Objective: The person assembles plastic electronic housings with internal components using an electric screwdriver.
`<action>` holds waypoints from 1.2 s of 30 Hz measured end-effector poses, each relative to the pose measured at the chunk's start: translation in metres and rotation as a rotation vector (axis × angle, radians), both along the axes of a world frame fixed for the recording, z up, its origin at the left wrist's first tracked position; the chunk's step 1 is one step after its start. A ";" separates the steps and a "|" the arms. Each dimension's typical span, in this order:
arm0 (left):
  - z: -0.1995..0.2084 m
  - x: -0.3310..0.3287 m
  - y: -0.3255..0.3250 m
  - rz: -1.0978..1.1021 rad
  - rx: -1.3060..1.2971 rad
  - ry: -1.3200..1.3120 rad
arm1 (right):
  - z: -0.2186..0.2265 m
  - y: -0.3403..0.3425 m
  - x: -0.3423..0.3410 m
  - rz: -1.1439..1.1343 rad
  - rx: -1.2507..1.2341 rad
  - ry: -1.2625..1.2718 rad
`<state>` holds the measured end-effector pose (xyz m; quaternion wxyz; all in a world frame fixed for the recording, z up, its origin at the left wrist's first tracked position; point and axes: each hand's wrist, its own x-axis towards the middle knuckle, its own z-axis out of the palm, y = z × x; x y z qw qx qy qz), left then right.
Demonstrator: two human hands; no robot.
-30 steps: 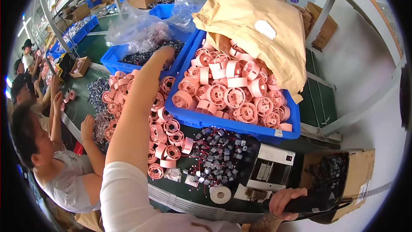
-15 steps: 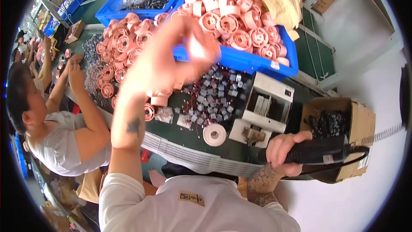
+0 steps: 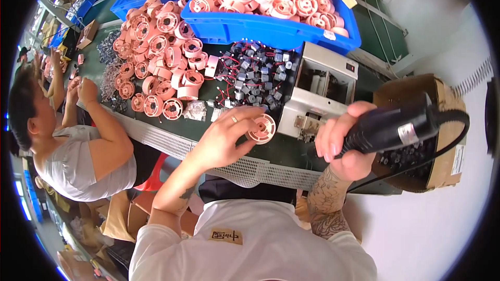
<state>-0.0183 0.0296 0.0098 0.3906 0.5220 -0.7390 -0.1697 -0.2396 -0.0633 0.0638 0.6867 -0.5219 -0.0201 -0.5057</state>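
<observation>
My left hand (image 3: 225, 136) grips a round pink plastic housing (image 3: 262, 129) by its near and left edge, low over the table's front edge. The housing's open, spoked side faces up. It covers the spot where a round white holder stood, so I cannot tell whether it rests on it. My right hand (image 3: 341, 143) is wrapped round a black electric screwdriver (image 3: 393, 129) with a cord at its back end. The tool tilts, its front end down toward the left; the tip is hidden by my fingers. A grey-white metal machine (image 3: 325, 80) stands just beyond my right hand.
Pink housings (image 3: 156, 47) lie heaped at left. More fill a blue bin (image 3: 250, 27) at the back. Small motors with red wires (image 3: 255, 70) lie between. An open cardboard box (image 3: 442, 158) of black parts stands right. A co-worker (image 3: 78, 161) sits at left.
My left hand has come down from the pink heap and bin toward the table front, now with a pink housing. The screwdriver has risen and tilted. The whole view has shifted.
</observation>
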 end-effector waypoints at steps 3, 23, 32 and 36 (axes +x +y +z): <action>0.004 0.010 -0.005 -0.131 0.068 0.015 | 0.001 0.000 -0.001 -0.034 0.013 0.025; 0.006 0.036 -0.078 0.522 -0.125 0.222 | -0.004 0.000 0.001 -0.059 -0.027 0.073; 0.029 0.038 -0.052 0.421 0.087 0.414 | -0.002 0.004 0.002 -0.086 -0.033 0.086; 0.033 0.016 -0.029 0.304 0.129 0.539 | -0.002 0.002 -0.001 -0.096 -0.030 0.099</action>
